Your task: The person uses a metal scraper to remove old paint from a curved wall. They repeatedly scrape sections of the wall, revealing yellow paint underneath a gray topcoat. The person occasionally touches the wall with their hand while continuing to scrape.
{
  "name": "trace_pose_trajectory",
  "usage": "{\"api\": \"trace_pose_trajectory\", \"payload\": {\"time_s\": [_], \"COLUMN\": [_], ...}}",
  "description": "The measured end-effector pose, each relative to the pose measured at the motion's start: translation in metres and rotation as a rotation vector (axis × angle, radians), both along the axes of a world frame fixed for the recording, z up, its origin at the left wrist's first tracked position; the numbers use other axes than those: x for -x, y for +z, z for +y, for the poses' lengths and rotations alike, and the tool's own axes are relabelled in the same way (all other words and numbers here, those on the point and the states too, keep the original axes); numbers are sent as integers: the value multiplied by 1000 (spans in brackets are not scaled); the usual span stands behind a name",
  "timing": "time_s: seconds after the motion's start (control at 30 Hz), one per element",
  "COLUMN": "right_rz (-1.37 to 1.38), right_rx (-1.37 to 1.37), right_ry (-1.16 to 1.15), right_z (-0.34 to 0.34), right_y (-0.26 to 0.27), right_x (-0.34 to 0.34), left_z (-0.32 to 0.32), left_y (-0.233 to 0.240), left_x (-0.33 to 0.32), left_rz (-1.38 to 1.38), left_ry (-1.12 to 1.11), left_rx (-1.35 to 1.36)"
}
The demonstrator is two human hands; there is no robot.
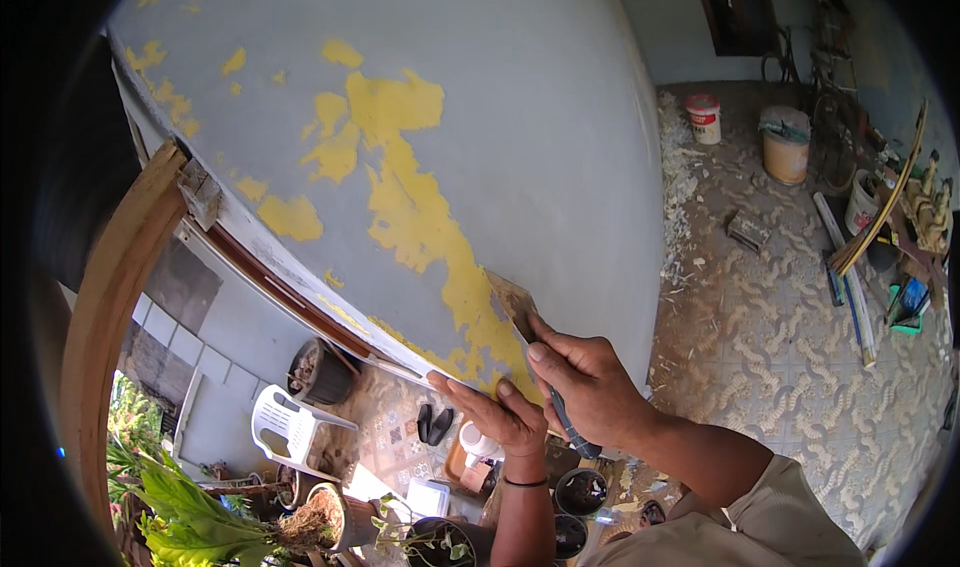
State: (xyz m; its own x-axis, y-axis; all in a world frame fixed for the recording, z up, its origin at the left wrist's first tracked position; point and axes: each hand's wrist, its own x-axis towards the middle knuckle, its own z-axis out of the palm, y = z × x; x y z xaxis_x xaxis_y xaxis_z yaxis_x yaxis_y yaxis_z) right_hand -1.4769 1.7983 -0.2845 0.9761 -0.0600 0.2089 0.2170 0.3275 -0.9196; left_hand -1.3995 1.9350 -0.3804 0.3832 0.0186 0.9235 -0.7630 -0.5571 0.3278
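My right hand [596, 387] is closed around the dark handle of a paint scraper [513, 300], its flat metal blade lying at the edge of a yellow patch on a wall. The wall [562, 154] has a grey-blue coat with irregular yellow patches [420, 199] showing. My left hand [499, 417] rests at the wall's lower edge, left of the scraper, with fingers spread and nothing in it; a dark band circles that wrist.
Paint flakes [679, 184] litter the patterned floor beside buckets [785, 147] and a long pole [847, 282]. A wooden post [120, 267] curves up at left. Below are a white plastic chair [289, 424], potted plants [345, 518] and black slippers [435, 424].
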Motion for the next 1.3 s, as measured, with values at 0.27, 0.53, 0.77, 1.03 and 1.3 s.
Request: {"api": "trace_pose_trajectory", "payload": {"time_s": [0.27,0.53,0.77,1.03,1.3], "right_rz": [-5,-82,-19,-93,-467], "right_rx": [36,80,24,83,728], "right_ry": [-58,-54,-51,-124,-391], "right_z": [6,23,-3,28,-2], "right_y": [4,18,22,-11,-39], "right_x": [2,19,-10,19,0], "left_z": [2,16,3,9,24], "left_y": [-7,-18,-9,10,59], "left_x": [-7,-18,-9,48,115], "left_rz": [-55,-103,-80,108,84], "left_ry": [43,82,47,-208,-61], "left_rx": [-34,-60,-31,171,-137]}}
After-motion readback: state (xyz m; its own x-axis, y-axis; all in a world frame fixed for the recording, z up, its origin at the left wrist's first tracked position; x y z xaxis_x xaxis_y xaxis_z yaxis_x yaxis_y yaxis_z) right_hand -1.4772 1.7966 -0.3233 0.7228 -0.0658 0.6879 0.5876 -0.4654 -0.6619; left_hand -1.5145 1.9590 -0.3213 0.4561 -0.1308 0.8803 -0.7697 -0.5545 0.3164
